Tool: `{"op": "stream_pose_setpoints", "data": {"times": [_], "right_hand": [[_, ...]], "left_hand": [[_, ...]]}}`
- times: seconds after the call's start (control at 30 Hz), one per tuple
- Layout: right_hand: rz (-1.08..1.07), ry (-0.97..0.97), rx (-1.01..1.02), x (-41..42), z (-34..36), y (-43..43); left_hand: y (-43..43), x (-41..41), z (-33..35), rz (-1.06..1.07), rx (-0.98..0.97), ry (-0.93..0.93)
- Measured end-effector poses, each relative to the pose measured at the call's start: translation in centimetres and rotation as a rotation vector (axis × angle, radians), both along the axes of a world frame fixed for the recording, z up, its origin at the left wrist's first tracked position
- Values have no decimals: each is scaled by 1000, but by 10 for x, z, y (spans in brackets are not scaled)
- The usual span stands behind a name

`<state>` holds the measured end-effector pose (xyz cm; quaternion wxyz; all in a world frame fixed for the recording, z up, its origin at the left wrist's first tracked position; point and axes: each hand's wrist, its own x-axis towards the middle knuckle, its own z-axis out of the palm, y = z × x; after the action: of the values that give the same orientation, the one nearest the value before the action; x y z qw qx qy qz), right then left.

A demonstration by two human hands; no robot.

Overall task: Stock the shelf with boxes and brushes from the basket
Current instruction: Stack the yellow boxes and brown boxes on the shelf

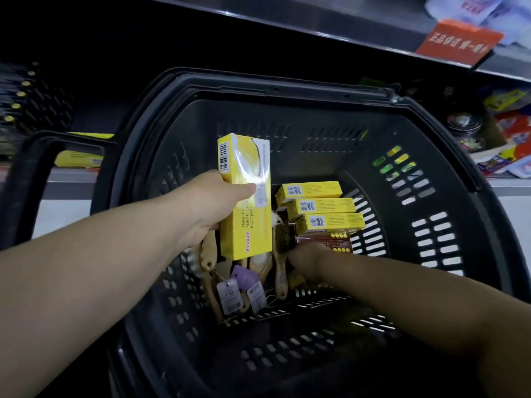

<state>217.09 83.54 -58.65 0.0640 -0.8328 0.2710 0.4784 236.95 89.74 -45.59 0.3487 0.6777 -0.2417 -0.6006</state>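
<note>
Far left: lower shelf [86, 122], dark, a yellow carton [77, 159] lying on it behind the basket handle [28, 182].

My left hand [207, 208] grips a tall yellow box [253, 231], thumb across the front and fingers wrapped behind. The box is upright, barcode at top left, lifted clear of the load but inside the rim of the black basket [287, 84].

Below it on the basket floor: wooden-handled brushes [280, 271] in a loose pile, price tags [228, 295] hanging off the handles.

Right of the held box: three more yellow boxes [324, 206], flat, stacked in steps, barcodes up. They sit on a brown box [324, 242].

My right hand [309, 258] is down in the basket, touching the near edge of the brown box, just beside a brush head. Fingertips are hidden, so I can't tell whether it has hold of anything.

Top right: upper shelf edge with an orange sign [459, 43]. Far right: colourful packets [511, 139], blurred.
</note>
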Motion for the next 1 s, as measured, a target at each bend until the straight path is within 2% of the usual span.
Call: {"op": "stream_pose_setpoints", "data": {"times": [0.1, 0.2, 0.27, 0.37, 0.43, 0.5, 0.53, 0.8, 0.87, 0.93, 1.0], "right_hand": [[-239, -99, -46, -1, 46, -17], [-602, -421, -74, -1, 112, -24], [-715, -700, -135, -2, 155, -16], [-688, -1105, -314, 2, 192, 16], [-460, -1256, -444, 5, 193, 38], [-244, -1323, -469, 6, 184, 50], [-211, -1340, -447, 6, 180, 52], [-127, -1384, -237, 11, 169, 51], [-275, -1400, -45, 12, 174, 52], [-602, -1468, 127, 18, 181, 57], [-943, -1505, 178, 29, 189, 58]], "left_hand": [[0, -1, 2, 17, 0, 2], [0, -1, 6, 53, 26, 32], [0, -2, 8, 89, 60, 65], [-1, -3, 13, 143, 103, 178], [0, -4, 18, 160, 111, 318], [0, -5, 21, 141, 109, 410], [1, -5, 22, 129, 105, 434], [5, 2, 25, 14, -32, 454], [5, 1, 27, 66, -62, 389], [3, 1, 29, 100, -87, 307], [4, 1, 35, 108, -128, 265]]}}
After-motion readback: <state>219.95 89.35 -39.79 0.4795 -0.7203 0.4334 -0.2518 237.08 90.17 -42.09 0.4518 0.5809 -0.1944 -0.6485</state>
